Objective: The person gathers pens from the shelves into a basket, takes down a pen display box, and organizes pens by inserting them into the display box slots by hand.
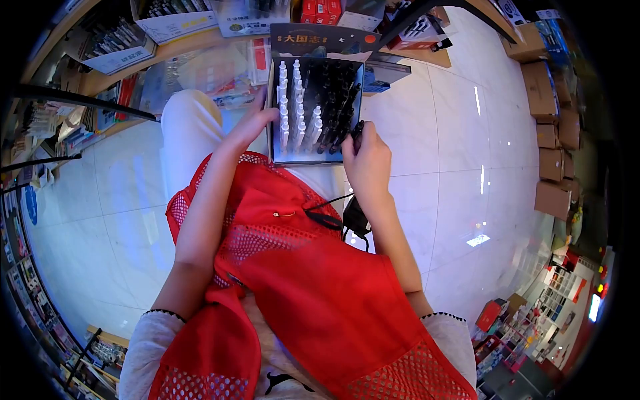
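Observation:
A pen display box (313,159) with a dark, printed back panel rests at my lap, tilted toward me. White pens (285,110) stand upright in rows on its left side, and black pens (337,93) fill the right side. My left hand (253,127) grips the box's left wall, its thumb at the edge and its other fingers partly hidden behind. At the box's front right corner, my right hand (368,157) is closed with a black pen (358,132) pinched between thumb and fingers. Whether it holds more than one pen is hard to see.
A shelf (180,43) ahead carries white cartons of pens (123,50) and red boxes (321,11). Stacked brown cartons (553,167) line the right side of the tiled floor (460,140). A black pouch with a cord (357,217) hangs by my right forearm.

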Available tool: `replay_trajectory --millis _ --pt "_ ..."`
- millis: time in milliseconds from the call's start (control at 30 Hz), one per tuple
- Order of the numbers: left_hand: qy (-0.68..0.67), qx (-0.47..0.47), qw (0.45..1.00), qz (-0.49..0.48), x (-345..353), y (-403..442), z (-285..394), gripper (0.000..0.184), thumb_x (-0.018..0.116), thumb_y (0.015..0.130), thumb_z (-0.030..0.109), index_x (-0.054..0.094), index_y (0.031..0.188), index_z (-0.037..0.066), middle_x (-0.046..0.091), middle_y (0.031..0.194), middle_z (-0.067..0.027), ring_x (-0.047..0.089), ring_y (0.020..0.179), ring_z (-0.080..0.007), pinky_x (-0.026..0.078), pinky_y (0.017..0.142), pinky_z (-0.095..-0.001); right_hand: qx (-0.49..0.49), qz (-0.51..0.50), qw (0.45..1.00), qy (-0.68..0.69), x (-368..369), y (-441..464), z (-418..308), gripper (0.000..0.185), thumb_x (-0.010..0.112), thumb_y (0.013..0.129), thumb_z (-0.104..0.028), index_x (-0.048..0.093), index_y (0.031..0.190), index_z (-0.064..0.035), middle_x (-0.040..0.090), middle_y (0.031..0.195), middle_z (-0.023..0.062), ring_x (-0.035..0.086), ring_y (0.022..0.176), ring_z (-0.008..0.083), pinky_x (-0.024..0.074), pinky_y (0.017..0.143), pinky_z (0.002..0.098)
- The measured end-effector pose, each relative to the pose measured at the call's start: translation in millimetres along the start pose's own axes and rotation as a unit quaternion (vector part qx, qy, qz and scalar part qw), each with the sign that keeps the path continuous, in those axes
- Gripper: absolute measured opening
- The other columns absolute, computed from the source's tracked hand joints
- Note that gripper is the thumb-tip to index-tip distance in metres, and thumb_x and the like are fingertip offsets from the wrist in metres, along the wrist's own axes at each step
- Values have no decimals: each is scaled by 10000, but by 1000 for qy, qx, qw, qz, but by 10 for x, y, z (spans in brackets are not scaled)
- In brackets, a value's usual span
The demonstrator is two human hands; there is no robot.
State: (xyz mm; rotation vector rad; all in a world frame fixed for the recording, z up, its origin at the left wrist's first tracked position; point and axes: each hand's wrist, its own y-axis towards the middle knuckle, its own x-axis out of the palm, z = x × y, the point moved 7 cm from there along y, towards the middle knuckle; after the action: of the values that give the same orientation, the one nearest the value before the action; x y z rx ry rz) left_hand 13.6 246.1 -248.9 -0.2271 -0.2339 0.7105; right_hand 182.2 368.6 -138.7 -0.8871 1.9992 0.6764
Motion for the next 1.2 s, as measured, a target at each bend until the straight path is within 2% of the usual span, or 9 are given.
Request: replay_trajectory --millis 133,267,467,567,667,767,933,1033,1200 --pt "-24 18 1000 -6 37 -15 66 807 527 672 119 206 1404 9 396 1344 -145 378 1221 -229 279 1012 -291 -41 -32 998 19 -59 23 -15 205 613 785 -104 509 909 20 592 720 175 592 607 334 469 550 412" --pt "-41 1 999 -3 -44 48 -132 807 518 662 112 215 1405 22 421 1322 -137 402 1200 -220 290 1002 -290 20 -92 982 166 -241 120 -7 254 633 819 -134 567 1040 -29 590 697 141 563 567 250 453 555 315" --pt "-59 -24 998 -10 -71 58 -201 802 524 667 112 220 1403 19 446 1297 -130 435 1157 -209 313 978 -280 -40 -48 986 157 -227 181 -53 175 625 820 -109 596 946 8 607 706 120 565 565 214 451 550 304" --pt "-58 -31 998 -5 -91 -12 -168 812 524 670 102 203 1411 17 444 1296 -131 439 1149 -206 328 964 -276 -21 -90 985 147 -188 142 -38 179 632 814 -110 599 947 5 607 704 127 566 565 206 452 550 290" --pt "-64 -43 997 4 -123 -47 -158 840 524 669 88 165 1425 21 434 1305 -135 441 1152 -205 347 955 -273 74 -143 953 256 -199 238 127 176 634 811 -104 602 950 -2 609 702 135 563 557 216 451 547 283" --pt "-69 -63 996 -12 -96 -113 -146 846 528 668 91 160 1426 19 421 1318 -136 432 1167 -209 339 965 -273 -7 -19 971 239 -373 482 77 166 640 802 -115 617 934 -18 625 745 125 563 563 214 448 541 285" --pt "-31 -49 998 -4 -59 -154 -10 808 535 692 95 191 1419 21 409 1336 -125 400 1209 -204 299 1002 -280 -139 -48 985 89 -221 642 -119 155 692 715 -112 605 794 -11 537 659 105 549 584 259 436 549 336" --pt "-35 -73 996 39 87 -322 282 779 542 717 107 206 1414 19 406 1341 -122 390 1219 -214 292 1008 -286 -139 -2 985 105 -288 646 -183 166 696 723 -116 596 802 -9 555 648 94 556 560 229 437 526 321" --pt "13 -72 997 16 62 -247 183 737 568 776 160 217 1411 32 412 1337 -112 415 1198 -194 320 992 -289 -52 84 971 219 -527 647 -157 192 698 750 -132 568 811 -5 551 590 59 507 503 119 410 482 252"
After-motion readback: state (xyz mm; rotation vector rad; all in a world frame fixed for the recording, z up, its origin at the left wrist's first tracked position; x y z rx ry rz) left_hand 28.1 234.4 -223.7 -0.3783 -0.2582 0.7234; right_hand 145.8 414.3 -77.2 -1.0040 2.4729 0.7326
